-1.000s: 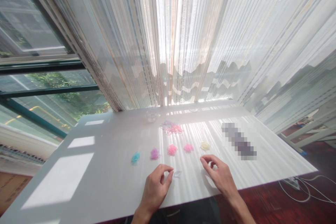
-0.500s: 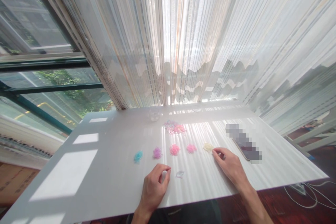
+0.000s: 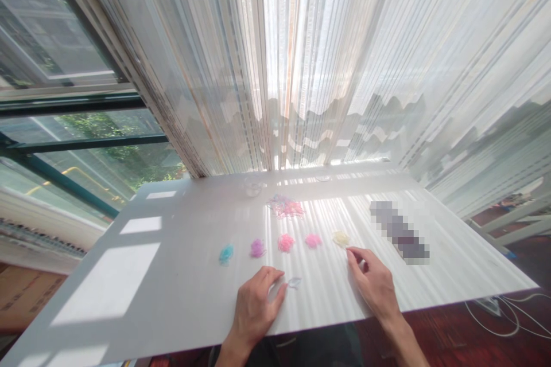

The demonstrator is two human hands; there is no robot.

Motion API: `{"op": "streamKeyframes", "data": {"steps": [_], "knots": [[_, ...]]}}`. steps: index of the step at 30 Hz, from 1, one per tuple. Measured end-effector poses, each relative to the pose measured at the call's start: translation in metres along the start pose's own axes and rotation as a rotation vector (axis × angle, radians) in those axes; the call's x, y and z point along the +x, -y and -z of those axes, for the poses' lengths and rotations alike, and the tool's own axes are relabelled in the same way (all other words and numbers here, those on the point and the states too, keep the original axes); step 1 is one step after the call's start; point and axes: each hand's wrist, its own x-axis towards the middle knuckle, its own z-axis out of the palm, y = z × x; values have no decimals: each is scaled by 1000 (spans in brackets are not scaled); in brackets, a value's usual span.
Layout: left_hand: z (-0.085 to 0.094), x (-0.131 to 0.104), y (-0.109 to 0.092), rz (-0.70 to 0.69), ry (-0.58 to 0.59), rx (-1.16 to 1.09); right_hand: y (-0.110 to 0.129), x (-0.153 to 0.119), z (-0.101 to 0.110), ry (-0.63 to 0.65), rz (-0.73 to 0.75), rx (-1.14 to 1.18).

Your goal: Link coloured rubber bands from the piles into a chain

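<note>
My left hand point(image 3: 257, 301) rests near the front of the table, thumb and forefinger apart. Just beyond its fingertips lies a small group of pale, clear-looking elastic bands point(image 3: 295, 282). My right hand point(image 3: 373, 278) has its thumb and forefinger drawn together beside a pile of yellow elastic bands point(image 3: 341, 238); anything between those tips is too small to make out. Leftward from the yellow pile runs a row of similar piles: light pink point(image 3: 313, 241), deeper pink point(image 3: 285, 242), purple point(image 3: 257, 248) and turquoise point(image 3: 226, 254). A larger mixed-colour heap point(image 3: 287, 206) sits behind them.
A clear round container point(image 3: 253, 187) stands near the table's back edge. To the right lies a phone-like object point(image 3: 402, 235), mostly blurred out. The white table point(image 3: 172, 287) meets striped curtains point(image 3: 301, 69) at the back. White cables point(image 3: 495, 321) trail at the lower right.
My left thumb and forefinger have spread apart and moved slightly right, closer to the pale bands. My right hand has drawn back a little from the yellow pile, towards me.
</note>
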Motion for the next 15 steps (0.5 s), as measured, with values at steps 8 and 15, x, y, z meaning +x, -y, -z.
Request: {"op": "streamKeyframes", "data": {"steps": [8,15], "knots": [[-4,5,-7,-41,73,73,51,-39,-36,324,314,96],[-3,5,-4,-17,73,-13,57,-39,-50,362,395,16]]}}
